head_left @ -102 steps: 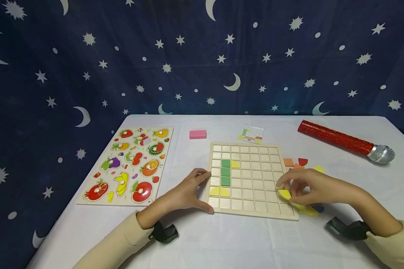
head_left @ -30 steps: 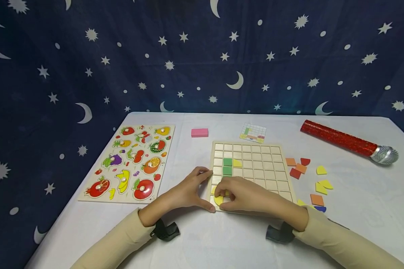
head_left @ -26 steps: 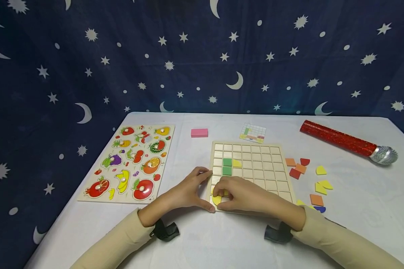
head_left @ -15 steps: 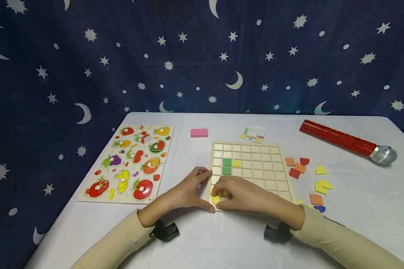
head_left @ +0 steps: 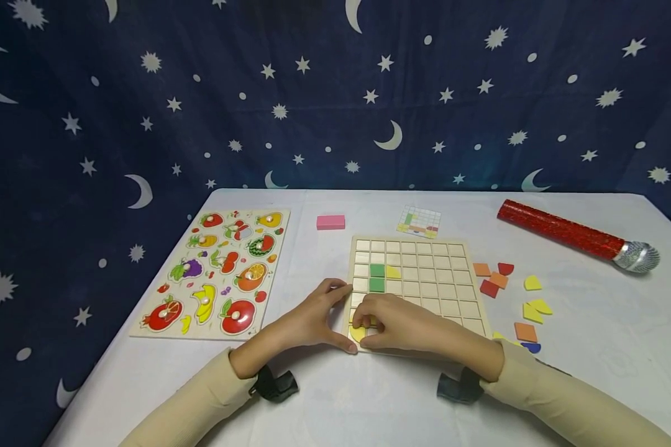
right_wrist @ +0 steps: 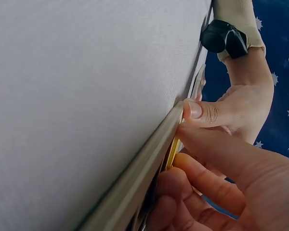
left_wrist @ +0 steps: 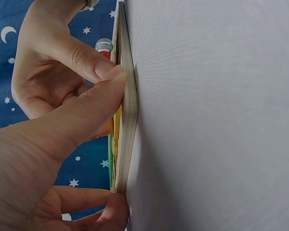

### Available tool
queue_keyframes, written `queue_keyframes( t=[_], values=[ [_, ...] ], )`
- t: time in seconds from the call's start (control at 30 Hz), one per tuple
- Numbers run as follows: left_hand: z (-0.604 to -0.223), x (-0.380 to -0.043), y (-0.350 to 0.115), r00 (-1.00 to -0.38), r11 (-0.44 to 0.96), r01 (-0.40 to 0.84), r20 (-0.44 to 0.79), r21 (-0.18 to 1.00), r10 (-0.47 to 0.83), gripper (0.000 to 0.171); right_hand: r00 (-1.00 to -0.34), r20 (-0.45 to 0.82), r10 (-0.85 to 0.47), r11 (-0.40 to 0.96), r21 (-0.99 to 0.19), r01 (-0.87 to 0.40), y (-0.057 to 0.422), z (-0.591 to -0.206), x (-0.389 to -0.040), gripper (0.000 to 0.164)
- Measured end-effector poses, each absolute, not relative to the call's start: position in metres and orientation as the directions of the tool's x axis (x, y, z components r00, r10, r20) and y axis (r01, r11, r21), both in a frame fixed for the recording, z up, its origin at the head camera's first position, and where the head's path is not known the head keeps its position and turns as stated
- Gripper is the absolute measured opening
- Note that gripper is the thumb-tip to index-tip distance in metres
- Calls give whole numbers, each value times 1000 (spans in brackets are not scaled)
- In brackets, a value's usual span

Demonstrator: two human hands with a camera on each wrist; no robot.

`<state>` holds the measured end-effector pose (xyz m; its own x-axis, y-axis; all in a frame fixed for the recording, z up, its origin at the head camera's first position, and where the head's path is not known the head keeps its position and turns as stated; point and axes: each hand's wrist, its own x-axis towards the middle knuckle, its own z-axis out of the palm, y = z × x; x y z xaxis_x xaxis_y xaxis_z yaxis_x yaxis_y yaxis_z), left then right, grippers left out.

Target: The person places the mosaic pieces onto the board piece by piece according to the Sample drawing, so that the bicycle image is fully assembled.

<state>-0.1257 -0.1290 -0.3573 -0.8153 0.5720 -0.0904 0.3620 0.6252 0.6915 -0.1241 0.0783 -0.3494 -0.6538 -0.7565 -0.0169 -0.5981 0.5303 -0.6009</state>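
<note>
- While the left hand (head_left: 313, 318), thumb spread wide, steadies the grid board (head_left: 425, 274), the right hand (head_left: 399, 321) pinches a yellow piece (head_left: 357, 334) at the frame's lower centre;
- squaring its straight edges before pressing should seat it flat

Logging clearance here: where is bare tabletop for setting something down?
Bare: between the sleeves; between fruit puzzle and grid board, beyond the left hand; right of the loose pieces. Crowded: among those pieces; around the right hand, over the board.
</note>
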Motion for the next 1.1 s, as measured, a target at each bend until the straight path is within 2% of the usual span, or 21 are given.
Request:
queue_keyframes(
  t=[0.23,0.7,0.97,1.1],
  values=[
    [-357,-126,-128,-818,629,353,-99,693,567,102,-654,-43,-756,527,-633,-567,85,-349,-126,21],
    [-358,-126,-129,-818,621,350,-94,701,567,103,-716,-90,-693,553,-702,-448,114,-339,-121,36],
    [-358,-126,-128,-822,622,338,-100,706,560,103,-714,-47,-698,546,-681,-489,132,-331,-124,25],
    [-358,-126,-128,-821,621,334,-104,709,561,103,-729,-60,-682,563,-680,-470,143,-329,-123,22]
  ],
)
